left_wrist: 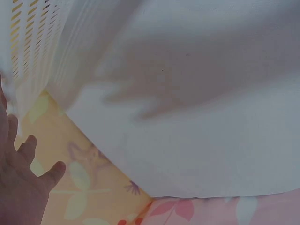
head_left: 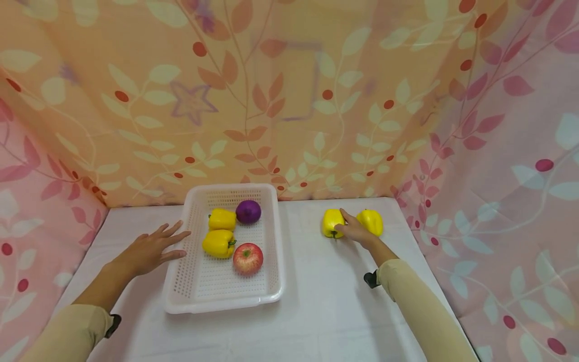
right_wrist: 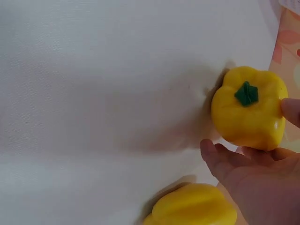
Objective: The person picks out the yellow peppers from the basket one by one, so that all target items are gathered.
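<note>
Right wrist view crops the right grip (right_wrist: 265, 180), pinching a yellow pepper (right_wrist: 251, 112), and a second pepper (right_wrist: 194, 208), on the white bench (head_left: 309, 286). Left grip (head_left: 151, 251), outspread, is beside a basket (head_left: 223, 303); floral cloth (head_left: 289, 125) hangs behind.

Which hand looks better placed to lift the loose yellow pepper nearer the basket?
The right hand, most likely: it is at that yellow pepper, its thumb touching it. The left hand is spread at the opposite side of the white basket, which lies between it and the pepper.
</note>
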{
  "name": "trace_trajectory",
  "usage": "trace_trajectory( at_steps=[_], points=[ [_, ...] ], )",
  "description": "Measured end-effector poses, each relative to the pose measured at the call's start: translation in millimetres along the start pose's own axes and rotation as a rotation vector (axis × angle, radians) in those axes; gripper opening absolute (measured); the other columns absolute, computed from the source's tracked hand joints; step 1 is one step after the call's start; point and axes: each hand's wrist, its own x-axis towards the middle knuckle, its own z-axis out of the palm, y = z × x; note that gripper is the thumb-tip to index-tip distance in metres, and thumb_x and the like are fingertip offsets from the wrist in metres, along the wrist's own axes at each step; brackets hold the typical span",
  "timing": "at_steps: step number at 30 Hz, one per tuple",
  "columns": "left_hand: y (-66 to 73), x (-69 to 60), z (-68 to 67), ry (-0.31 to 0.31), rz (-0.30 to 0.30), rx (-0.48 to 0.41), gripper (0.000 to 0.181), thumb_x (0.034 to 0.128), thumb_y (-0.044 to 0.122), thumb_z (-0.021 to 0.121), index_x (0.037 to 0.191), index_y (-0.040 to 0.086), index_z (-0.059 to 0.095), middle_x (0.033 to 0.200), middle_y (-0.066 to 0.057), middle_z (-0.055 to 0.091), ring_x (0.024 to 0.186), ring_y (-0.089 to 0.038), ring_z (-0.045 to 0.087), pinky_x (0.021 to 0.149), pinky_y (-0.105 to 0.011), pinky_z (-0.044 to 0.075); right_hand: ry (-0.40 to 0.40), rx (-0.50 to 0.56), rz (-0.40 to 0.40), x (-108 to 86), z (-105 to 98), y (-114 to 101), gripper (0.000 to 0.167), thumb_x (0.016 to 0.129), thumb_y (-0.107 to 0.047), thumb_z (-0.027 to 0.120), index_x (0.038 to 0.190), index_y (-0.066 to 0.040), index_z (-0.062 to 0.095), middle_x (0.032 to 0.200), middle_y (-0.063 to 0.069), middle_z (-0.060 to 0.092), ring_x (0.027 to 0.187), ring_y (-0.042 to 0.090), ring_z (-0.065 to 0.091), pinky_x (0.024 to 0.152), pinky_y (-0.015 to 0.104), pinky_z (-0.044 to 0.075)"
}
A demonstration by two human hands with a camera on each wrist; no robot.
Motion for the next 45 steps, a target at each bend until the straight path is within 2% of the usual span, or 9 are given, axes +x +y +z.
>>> trace_trajectory(
  at_steps=[7, 13, 19, 23, 29, 33, 36, 40, 45],
  points=[
    [0.1, -0.1, 0.7, 0.010, 0.004, -0.010, 0.069, 0.0941, 0.054, 0.059, 0.150, 0.016, 0.046, 0.160, -0.020, 0.028, 0.141, -0.054, 0.023, 0.103, -0.077, 0.023, 0.016, -0.005, 0.014, 1.0, -4.0, -4.6, 0.080, 0.098, -0.027, 0.057, 0.160, -0.009, 0.010, 0.165, 0.017, 0.014, 0.150, 0.037, 0.015, 0.120, 0.057, 0.013],
    [-1.2, -0.5, 0.7, 0.012, 0.004, -0.008, 0.070, 0.0938, 0.055, 0.059, 0.150, 0.016, 0.046, 0.160, -0.020, 0.028, 0.141, -0.054, 0.023, 0.103, -0.077, 0.023, 0.028, -0.001, -0.017, -2.5, -13.1, -16.1, 0.079, 0.100, -0.030, 0.057, 0.161, -0.010, 0.011, 0.164, 0.021, 0.014, 0.147, 0.046, 0.021, 0.118, 0.059, 0.019],
    [0.4, -2.0, -2.1, 0.010, 0.008, 0.002, 0.068, 0.0943, 0.053, 0.060, 0.150, 0.015, 0.046, 0.160, -0.021, 0.029, 0.141, -0.054, 0.025, 0.102, -0.077, 0.026, 0.043, -0.009, -0.065, -1.8, -20.9, -38.6, 0.078, 0.099, -0.031, 0.059, 0.161, -0.013, 0.014, 0.165, 0.019, 0.013, 0.145, 0.048, 0.024, 0.117, 0.060, 0.022],
    [0.7, -2.5, -2.4, 0.005, 0.000, 0.003, 0.068, 0.0944, 0.053, 0.060, 0.150, 0.015, 0.046, 0.160, -0.021, 0.028, 0.141, -0.054, 0.024, 0.102, -0.077, 0.025, 0.046, -0.017, -0.114, 0.5, -18.6, -63.6, 0.081, 0.096, -0.037, 0.063, 0.160, -0.017, 0.018, 0.166, 0.013, 0.015, 0.145, 0.046, 0.026, 0.115, 0.061, 0.025],
    [0.1, -0.9, 0.6, 0.001, 0.001, 0.003, 0.069, 0.0942, 0.053, 0.059, 0.150, 0.016, 0.046, 0.160, -0.020, 0.028, 0.141, -0.054, 0.024, 0.102, -0.077, 0.023, -0.006, -0.010, -0.234, 0.9, -2.1, -106.6, 0.086, 0.093, -0.038, 0.068, 0.160, -0.017, 0.019, 0.166, 0.007, 0.015, 0.147, 0.045, 0.023, 0.114, 0.062, 0.028],
    [2.1, -0.3, 1.1, 0.006, 0.000, -0.009, 0.068, 0.0942, 0.053, 0.059, 0.150, 0.016, 0.046, 0.160, -0.020, 0.027, 0.142, -0.054, 0.023, 0.103, -0.077, 0.023, -0.041, -0.004, -0.307, -0.7, 17.1, -131.7, 0.086, 0.092, -0.038, 0.071, 0.160, -0.023, 0.021, 0.165, 0.002, 0.019, 0.147, 0.041, 0.026, 0.111, 0.059, 0.034],
    [1.7, -0.8, 1.8, 0.010, 0.005, -0.005, 0.068, 0.0942, 0.053, 0.060, 0.150, 0.016, 0.046, 0.160, -0.020, 0.028, 0.141, -0.054, 0.024, 0.103, -0.077, 0.024, -0.082, 0.008, -0.387, -5.4, 33.6, -150.5, 0.085, 0.090, -0.036, 0.074, 0.159, -0.030, 0.025, 0.165, 0.000, 0.020, 0.146, 0.039, 0.028, 0.109, 0.055, 0.040],
    [0.2, -1.5, 1.5, 0.011, 0.006, -0.001, 0.068, 0.0944, 0.052, 0.060, 0.149, 0.015, 0.047, 0.159, -0.021, 0.029, 0.141, -0.054, 0.024, 0.102, -0.076, 0.025, -0.173, 0.037, -0.496, -10.7, 54.6, -172.8, 0.086, 0.088, -0.027, 0.077, 0.158, -0.028, 0.026, 0.165, 0.002, 0.020, 0.145, 0.039, 0.032, 0.107, 0.051, 0.043],
    [1.1, -1.6, -0.4, 0.015, 0.012, -0.015, 0.067, 0.0947, 0.051, 0.060, 0.149, 0.014, 0.047, 0.159, -0.021, 0.029, 0.141, -0.054, 0.024, 0.102, -0.076, 0.026, -0.290, 0.039, -0.487, -15.6, 77.6, -192.3, 0.091, 0.087, -0.025, 0.079, 0.159, -0.025, 0.024, 0.166, 0.001, 0.015, 0.145, 0.038, 0.032, 0.108, 0.045, 0.043]
  ],
)
